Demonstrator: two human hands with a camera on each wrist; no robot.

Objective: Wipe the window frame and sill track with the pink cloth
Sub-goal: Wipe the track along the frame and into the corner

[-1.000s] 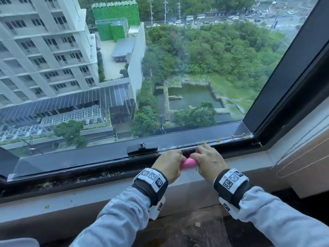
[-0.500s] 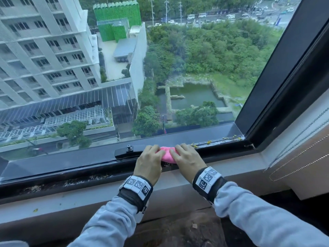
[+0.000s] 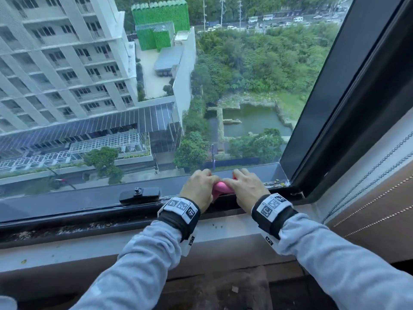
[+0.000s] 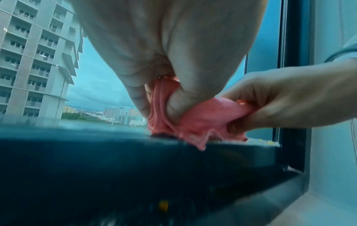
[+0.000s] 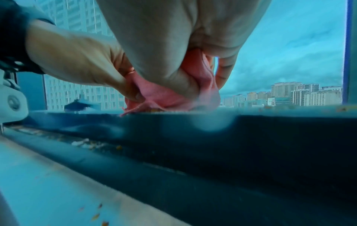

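Both hands have slid right along the bottom rail since a half second ago: then they sat just right of the black latch [image 3: 140,194], now they're well clear of it and near the right corner of the window frame [image 3: 297,193]. Left hand [image 3: 199,186] and right hand [image 3: 245,186] are side by side, each with fingers curled round the bunched pink cloth [image 3: 221,187], pressing it down onto the rail; the wrist views show thumbs pinching folds of it from both sides. Cloth is between the two hands, touching the dark rail edge, a loose tail hanging over the front lip. Judgement: this is a rightward wipe stroke on the lower frame, nearly at its end. Yellowish grit [image 3: 276,181] sits on the rail between the right hand and the corner, so that last bit isn't done. The sill track [image 3: 67,229] below, left of the hands, holds a line of debris and looks unwiped. Task looks less than half done; corner first, then the track.
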